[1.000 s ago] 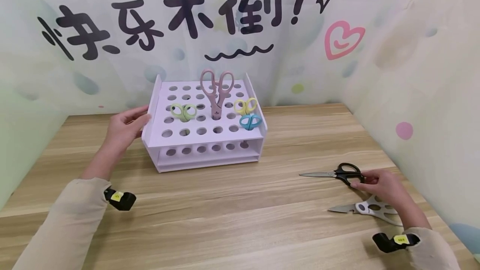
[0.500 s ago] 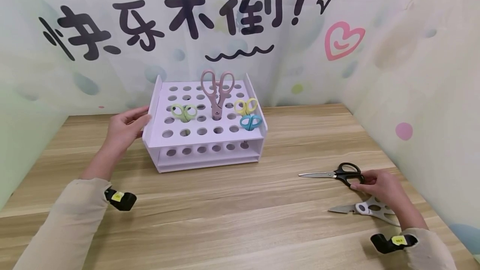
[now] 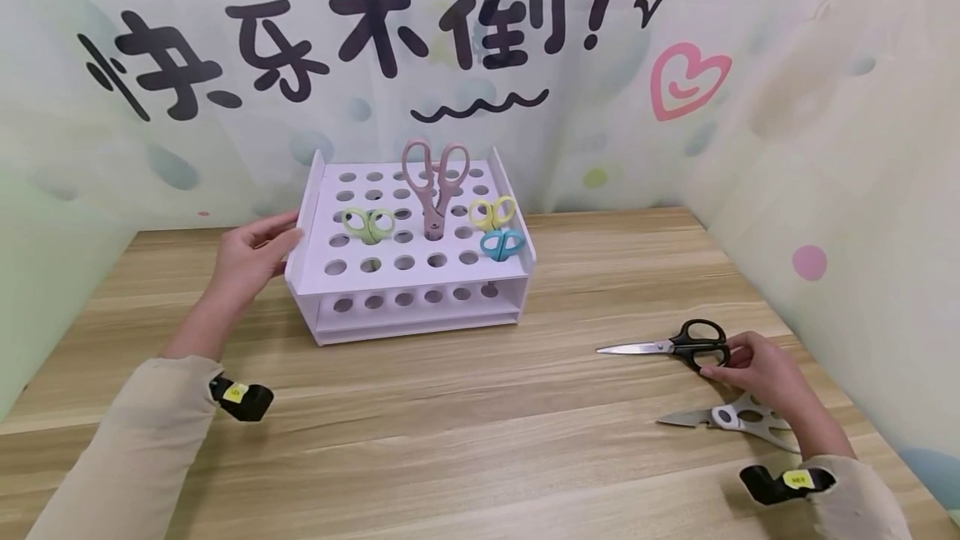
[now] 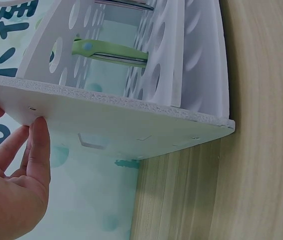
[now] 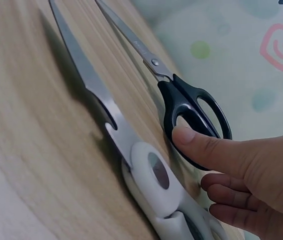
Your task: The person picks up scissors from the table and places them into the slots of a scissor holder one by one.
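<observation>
My left hand (image 3: 251,261) rests its fingers against the outer left side of a white perforated rack (image 3: 408,282); in the left wrist view several fingertips touch that panel. Standing in the rack's holes are green scissors (image 3: 368,227), larger dusty-pink scissors (image 3: 433,215), yellow scissors (image 3: 492,217) and blue scissors (image 3: 501,247). At the right, my right hand (image 3: 768,369) pinches one handle loop of black-handled scissors (image 3: 682,346), thumb on top; the fingers' hold underneath is partly hidden. White-handled kitchen scissors (image 5: 146,180) lie just nearer, partly under the hand.
Both scissors at the right point their blades leftward over the wooden table (image 3: 465,423). A printed curtain (image 3: 600,140) hangs close behind the rack and along the right side. Wrist cameras (image 3: 243,398) sit on both forearms.
The black scissors' handle has tilted up slightly in my right hand, and its blades look brighter. My left hand and the rack have stayed put.
</observation>
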Motion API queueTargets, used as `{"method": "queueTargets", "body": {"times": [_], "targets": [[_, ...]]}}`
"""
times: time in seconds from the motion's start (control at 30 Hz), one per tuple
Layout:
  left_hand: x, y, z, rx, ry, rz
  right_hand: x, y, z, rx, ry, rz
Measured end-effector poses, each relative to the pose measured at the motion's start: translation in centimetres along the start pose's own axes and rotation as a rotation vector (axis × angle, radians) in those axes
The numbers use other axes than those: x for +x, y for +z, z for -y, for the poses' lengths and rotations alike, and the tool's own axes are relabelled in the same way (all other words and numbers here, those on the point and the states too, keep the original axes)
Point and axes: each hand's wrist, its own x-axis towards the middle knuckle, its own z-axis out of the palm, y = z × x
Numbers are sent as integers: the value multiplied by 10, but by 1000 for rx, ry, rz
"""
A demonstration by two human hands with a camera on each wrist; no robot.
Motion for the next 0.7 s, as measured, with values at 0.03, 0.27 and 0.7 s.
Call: {"method": "queueTargets", "body": {"times": [0.03,0.27,0.7], "targets": [[0,0,0,-13,1,0,0,0,0,3,0,-1],[0,0,1,-13,6,-4,0,-1,0,30,-3,-5],[1,0,1,51,7,-15,-1,-1,1,85,-21,-72]]}}
